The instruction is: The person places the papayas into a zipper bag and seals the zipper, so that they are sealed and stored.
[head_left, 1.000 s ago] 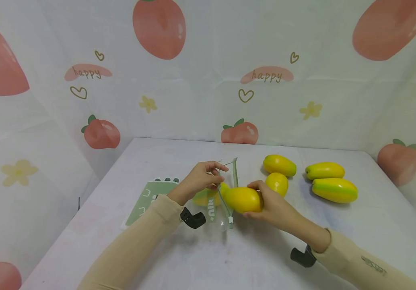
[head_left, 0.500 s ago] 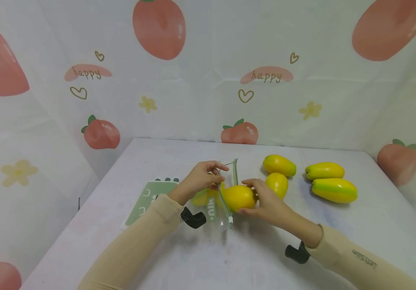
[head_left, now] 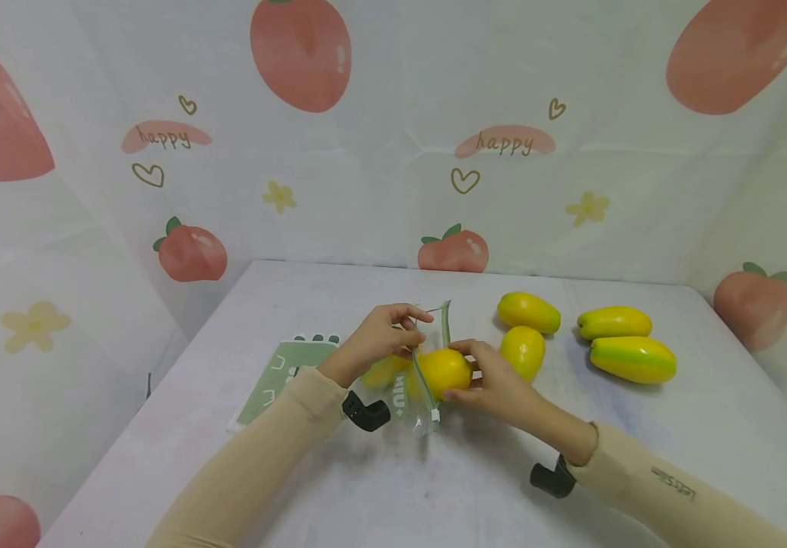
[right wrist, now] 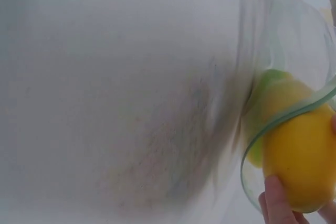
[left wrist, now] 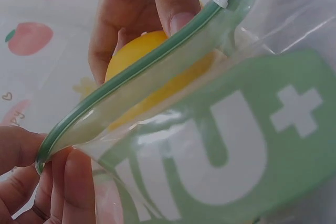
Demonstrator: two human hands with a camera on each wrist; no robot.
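My left hand point(head_left: 387, 335) pinches the green rim of a clear zip bag point(left wrist: 231, 145) with green and white print, keeping its mouth apart. My right hand point(head_left: 503, 388) holds a yellow papaya point(head_left: 451, 371) by its near end, the far part inside the bag's mouth. In the left wrist view, fingers grip the papaya behind the green zip strip, which partly hides it. Another yellow-green fruit point(head_left: 381, 373) lies inside the bag, seen through the plastic. The white slider point(head_left: 434, 415) sits at the strip's lower end.
Right of the bag, a yellow-green fruit point(head_left: 529, 313) and a plain yellow one point(head_left: 524, 352) lie close together. Farther right are two long papayas point(head_left: 615, 323), point(head_left: 633, 360). A flat green printed bag point(head_left: 273, 380) lies left, partly under my left forearm. A printed curtain point(head_left: 366, 190) backs the white table.
My right hand has moved left, carrying the papaya farther into the bag's mouth. The left hand stays in place on the rim.
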